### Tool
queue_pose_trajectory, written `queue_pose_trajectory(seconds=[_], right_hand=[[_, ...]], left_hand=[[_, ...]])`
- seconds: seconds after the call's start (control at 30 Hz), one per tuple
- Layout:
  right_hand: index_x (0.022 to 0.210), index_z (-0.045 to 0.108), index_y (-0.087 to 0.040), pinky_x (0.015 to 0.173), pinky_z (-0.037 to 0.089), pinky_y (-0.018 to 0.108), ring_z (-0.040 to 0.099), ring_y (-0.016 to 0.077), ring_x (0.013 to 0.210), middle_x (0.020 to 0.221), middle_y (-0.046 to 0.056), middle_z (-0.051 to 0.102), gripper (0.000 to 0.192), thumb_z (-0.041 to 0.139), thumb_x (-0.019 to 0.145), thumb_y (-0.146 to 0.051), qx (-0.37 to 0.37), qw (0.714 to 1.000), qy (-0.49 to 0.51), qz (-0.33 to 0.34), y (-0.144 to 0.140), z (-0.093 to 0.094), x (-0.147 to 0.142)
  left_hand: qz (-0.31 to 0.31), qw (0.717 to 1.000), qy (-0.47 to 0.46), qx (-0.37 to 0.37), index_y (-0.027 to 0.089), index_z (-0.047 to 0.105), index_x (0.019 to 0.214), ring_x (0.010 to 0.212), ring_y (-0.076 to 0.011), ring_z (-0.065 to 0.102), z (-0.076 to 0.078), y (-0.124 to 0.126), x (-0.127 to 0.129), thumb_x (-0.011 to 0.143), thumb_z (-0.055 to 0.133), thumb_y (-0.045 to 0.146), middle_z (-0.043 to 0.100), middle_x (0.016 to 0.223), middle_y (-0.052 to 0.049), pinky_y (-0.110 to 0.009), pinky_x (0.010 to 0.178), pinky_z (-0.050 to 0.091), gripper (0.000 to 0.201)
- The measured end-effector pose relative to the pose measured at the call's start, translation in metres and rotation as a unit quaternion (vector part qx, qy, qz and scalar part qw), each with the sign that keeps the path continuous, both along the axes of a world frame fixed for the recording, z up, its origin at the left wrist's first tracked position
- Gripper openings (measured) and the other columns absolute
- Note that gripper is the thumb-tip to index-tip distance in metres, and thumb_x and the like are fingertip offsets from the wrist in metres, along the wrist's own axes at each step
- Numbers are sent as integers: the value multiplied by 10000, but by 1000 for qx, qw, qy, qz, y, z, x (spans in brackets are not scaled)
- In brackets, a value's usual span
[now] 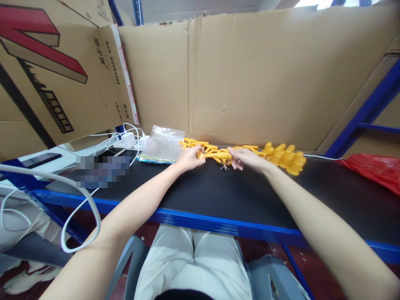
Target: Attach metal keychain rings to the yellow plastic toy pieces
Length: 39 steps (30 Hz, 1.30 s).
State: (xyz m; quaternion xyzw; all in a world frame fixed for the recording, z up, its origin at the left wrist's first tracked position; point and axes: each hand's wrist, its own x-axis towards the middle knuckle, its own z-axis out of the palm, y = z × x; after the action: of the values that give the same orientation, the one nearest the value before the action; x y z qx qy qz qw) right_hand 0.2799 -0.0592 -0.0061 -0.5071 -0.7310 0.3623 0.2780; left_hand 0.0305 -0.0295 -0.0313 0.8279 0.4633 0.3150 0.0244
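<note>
Both arms reach from the bottom corners of the frame toward its middle, where the hands meet over a black tabletop point(218, 191) edged in blue. The left hand point(190, 158) and the right hand point(246, 158) hold between them one yellow plastic piece point(217, 155), a short bar-like part lying across the gap between the hands. The left grip is closed on its left end, thumb and forefingers pinched round it; the right grip is closed on its right end, with the remaining fingers curled below. The piece is small and partly covered by the fingers, so its exact shape is hard to make out, though it looks like the loose parts behind it.

Just behind the hands, along the foot of a cardboard wall point(250, 79), lies a scatter of yellow parts point(200, 145), and to the right of centre a tighter heap of yellow parts point(286, 158) sits touching the right wrist's far side. A tiny dark metal bit point(223, 167) lies on the tabletop just below the held piece.

Left of centre a clear plastic bag point(162, 143) rests on the tabletop, with a white charger point(128, 139) and white cables point(78, 196) beside it. A red plastic bag point(375, 168) lies at the right edge. A printed cardboard box point(46, 71) fills the upper left.
</note>
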Motion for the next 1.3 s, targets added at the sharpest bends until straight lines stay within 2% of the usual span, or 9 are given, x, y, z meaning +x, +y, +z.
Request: queue_pose_trajectory(seconds=[0.13,0.27,0.37,0.47,0.67,0.9,1.07,1.17,1.3], right_hand=[[712,563,-154,404,310,230,465,81,406,561,46,601,668,343,770,-782,-23,1000,-9,-1,1,0,0],[765,589,-146,470,385,232,533,93,512,733,75,663,569,508,745,-708,-34,998,-42,44,-3,4,4],[963,590,-169,533,433,248,570,113,585,835,60,674,503,670,683,-580,-21,997,-33,60,-4,5,6],[1139,506,-192,569,448,259,585,121,608,850,45,678,618,723,648,-498,-12,999,3,48,-3,3,5],[873,529,-158,490,377,229,529,89,504,725,54,674,471,608,731,-600,17,998,-4,57,-2,3,3],[672,552,-167,438,326,240,432,78,412,521,23,570,593,391,801,-724,15,1000,-17,16,-5,1,-3],[756,564,-165,400,324,234,459,91,418,583,47,607,609,373,797,-742,-12,1000,-6,5,0,-3,-2],[908,563,-167,406,349,218,499,88,460,723,67,655,586,379,815,-716,-34,999,6,17,1,-2,1],[1152,480,-192,493,438,218,576,99,597,951,79,654,558,616,759,-564,-7,999,9,30,1,1,4]], left_hand=[[2,1000,-4,2,193,588,1015,643,-149,532,0,3,-1,716,583,319,624,715,-8,-267,646,396,325],[3,1000,-5,-4,199,585,1003,619,-144,517,-1,4,-1,713,579,319,607,684,1,-262,629,385,314],[2,1000,-1,-3,208,583,994,620,-145,513,-2,4,-1,714,580,324,605,673,6,-264,641,387,303],[-1,1000,1,1,213,586,982,630,-150,521,-2,4,0,717,580,334,612,684,2,-264,642,390,291],[4,1000,9,1,219,586,997,646,-151,540,0,0,-1,725,568,326,629,721,-4,-257,633,393,293],[2,1000,18,22,216,586,1009,687,-171,572,2,-2,-1,727,575,322,645,752,-18,-267,643,396,302],[10,1000,12,20,210,589,1026,715,-181,589,3,-1,-1,724,584,316,657,778,-29,-278,671,410,320],[8,1000,11,16,212,588,1034,718,-186,588,3,-1,-1,724,583,319,662,780,-30,-284,672,414,328],[9,1000,8,19,214,591,1031,722,-193,591,3,0,-1,721,590,321,662,768,-30,-290,681,416,328]])
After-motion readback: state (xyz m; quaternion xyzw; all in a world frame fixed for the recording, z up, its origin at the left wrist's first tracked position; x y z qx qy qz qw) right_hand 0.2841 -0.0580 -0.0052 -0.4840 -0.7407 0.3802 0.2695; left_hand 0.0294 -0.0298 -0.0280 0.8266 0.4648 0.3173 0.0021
